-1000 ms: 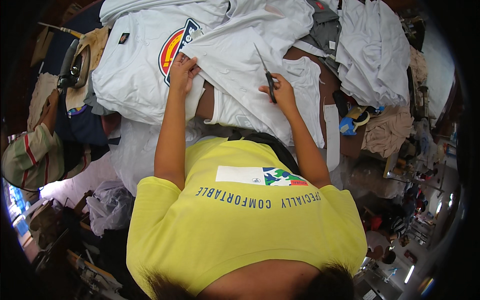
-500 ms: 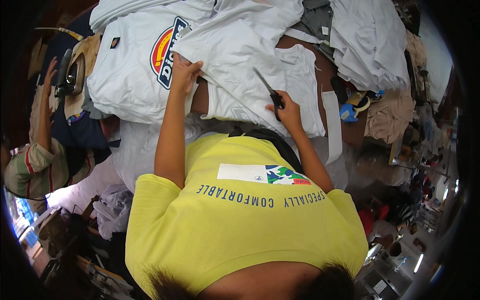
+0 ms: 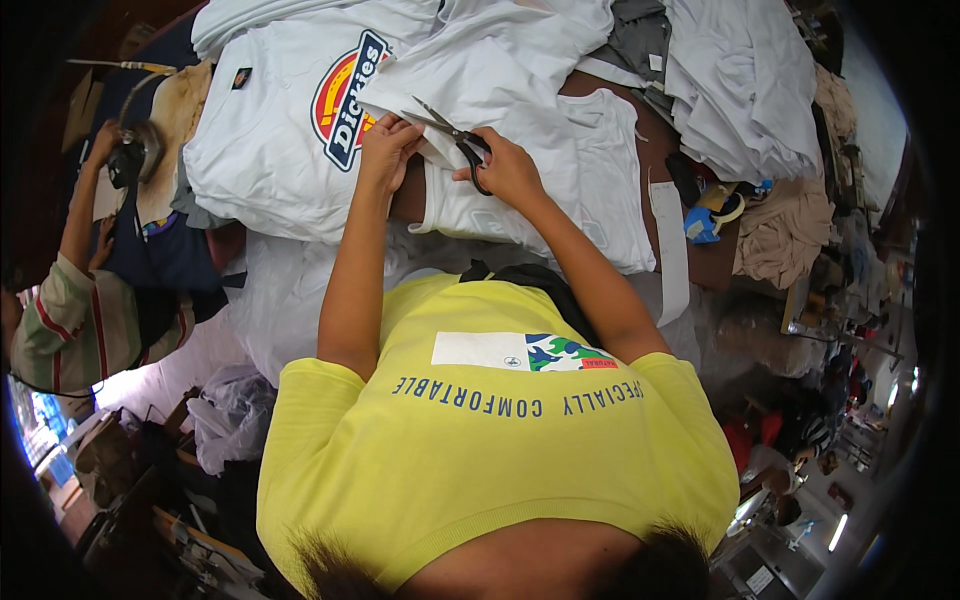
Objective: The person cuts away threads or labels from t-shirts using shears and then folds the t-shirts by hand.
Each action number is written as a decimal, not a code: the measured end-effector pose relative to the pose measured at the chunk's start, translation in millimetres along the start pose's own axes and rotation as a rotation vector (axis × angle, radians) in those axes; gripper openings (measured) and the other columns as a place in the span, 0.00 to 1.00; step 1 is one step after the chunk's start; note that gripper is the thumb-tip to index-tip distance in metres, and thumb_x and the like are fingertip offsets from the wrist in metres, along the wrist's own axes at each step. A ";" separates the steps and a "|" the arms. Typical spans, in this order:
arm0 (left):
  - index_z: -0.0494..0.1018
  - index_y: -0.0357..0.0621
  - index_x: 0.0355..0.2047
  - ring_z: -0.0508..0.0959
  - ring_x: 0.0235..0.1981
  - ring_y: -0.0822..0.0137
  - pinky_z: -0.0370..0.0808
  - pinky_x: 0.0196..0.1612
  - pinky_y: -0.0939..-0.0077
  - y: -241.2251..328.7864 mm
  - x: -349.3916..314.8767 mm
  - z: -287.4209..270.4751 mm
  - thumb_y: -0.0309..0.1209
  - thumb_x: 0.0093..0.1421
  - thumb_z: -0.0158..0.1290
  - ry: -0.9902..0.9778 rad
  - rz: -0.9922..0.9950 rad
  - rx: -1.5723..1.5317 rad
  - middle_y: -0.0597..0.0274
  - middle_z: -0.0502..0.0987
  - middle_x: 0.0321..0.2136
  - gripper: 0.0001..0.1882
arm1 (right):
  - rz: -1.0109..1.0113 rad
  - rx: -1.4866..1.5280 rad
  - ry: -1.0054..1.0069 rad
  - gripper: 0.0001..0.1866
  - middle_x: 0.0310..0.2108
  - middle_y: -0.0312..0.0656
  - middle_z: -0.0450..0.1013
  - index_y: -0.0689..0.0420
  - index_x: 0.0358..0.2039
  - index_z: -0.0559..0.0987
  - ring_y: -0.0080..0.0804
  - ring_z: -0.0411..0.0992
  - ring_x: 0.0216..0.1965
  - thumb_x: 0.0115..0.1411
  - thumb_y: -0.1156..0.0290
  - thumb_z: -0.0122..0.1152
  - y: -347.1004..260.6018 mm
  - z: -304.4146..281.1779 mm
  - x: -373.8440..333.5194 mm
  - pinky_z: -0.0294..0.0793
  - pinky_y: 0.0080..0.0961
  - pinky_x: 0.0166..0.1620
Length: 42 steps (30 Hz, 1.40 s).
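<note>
My left hand (image 3: 388,152) pinches the edge of a white shirt (image 3: 490,70) spread over the pile. Scissors with black handles (image 3: 456,134) are in my right hand (image 3: 512,168), fingers through the loops. Their blades are parted and point up and left, close by my left fingertips and over the white cloth. Whether they touch the fabric I cannot tell. Just left of my left hand lies a white shirt with a large red, yellow and blue print (image 3: 350,95). A white sleeveless garment (image 3: 610,160) lies under and right of the scissors.
At far left a co-worker's hand (image 3: 103,140) is on an iron (image 3: 148,148). More white garments (image 3: 740,90) are heaped at the back right. Tape rolls (image 3: 728,208), a white strip (image 3: 668,240) and beige cloth (image 3: 785,235) lie on the right.
My right hand has moved left with the scissors, up to my left hand, and the blades have opened. The co-worker's raised hand has come down onto the iron.
</note>
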<state>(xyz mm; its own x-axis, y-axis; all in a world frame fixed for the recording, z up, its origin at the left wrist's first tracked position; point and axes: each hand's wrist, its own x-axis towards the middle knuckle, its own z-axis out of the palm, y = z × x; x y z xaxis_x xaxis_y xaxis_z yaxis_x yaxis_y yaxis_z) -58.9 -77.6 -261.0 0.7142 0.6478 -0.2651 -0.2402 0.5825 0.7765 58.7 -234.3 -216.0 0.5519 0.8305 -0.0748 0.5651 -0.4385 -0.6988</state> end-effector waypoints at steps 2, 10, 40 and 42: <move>0.67 0.37 0.40 0.76 0.33 0.73 0.75 0.38 0.81 1.2 -0.8 -1.4 0.18 0.51 0.52 -0.002 0.005 -0.031 0.64 0.75 0.32 0.15 | -0.012 0.012 -0.019 0.37 0.20 0.39 0.67 0.52 0.43 0.72 0.35 0.69 0.24 0.31 0.51 0.74 -0.3 -0.1 4.0 0.67 0.28 0.29; 0.66 0.36 0.41 0.76 0.33 0.72 0.76 0.40 0.78 2.1 0.9 -6.2 0.18 0.51 0.53 -0.047 -0.001 -0.035 0.62 0.75 0.32 0.16 | -0.036 0.006 -0.026 0.36 0.20 0.40 0.68 0.52 0.42 0.72 0.36 0.70 0.23 0.31 0.51 0.74 -4.3 -2.2 6.3 0.68 0.27 0.29; 0.68 0.43 0.27 0.67 0.17 0.77 0.63 0.20 0.82 -39.1 44.2 22.3 0.27 0.54 0.51 0.098 0.307 0.214 0.68 0.69 0.17 0.04 | 0.467 0.414 0.452 0.29 0.37 0.41 0.69 0.59 0.58 0.58 0.21 0.68 0.33 0.55 0.84 0.48 216.6 -161.9 -184.4 0.67 0.17 0.36; 0.67 0.42 0.24 0.65 0.15 0.74 0.64 0.20 0.75 -59.2 5.1 126.2 0.30 0.57 0.47 -0.055 0.274 0.531 0.66 0.67 0.14 0.07 | 0.511 0.345 0.557 0.28 0.38 0.42 0.70 0.57 0.57 0.59 0.24 0.70 0.34 0.55 0.85 0.46 240.0 -164.5 -204.3 0.68 0.19 0.37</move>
<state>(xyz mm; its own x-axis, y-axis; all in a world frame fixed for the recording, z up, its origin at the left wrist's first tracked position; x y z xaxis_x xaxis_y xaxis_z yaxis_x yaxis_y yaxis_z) 41.9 -170.7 -236.2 0.7091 0.7051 0.0041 -0.0691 0.0637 0.9956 182.4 -565.7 -251.5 0.9636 0.2264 -0.1422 -0.0071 -0.5103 -0.8600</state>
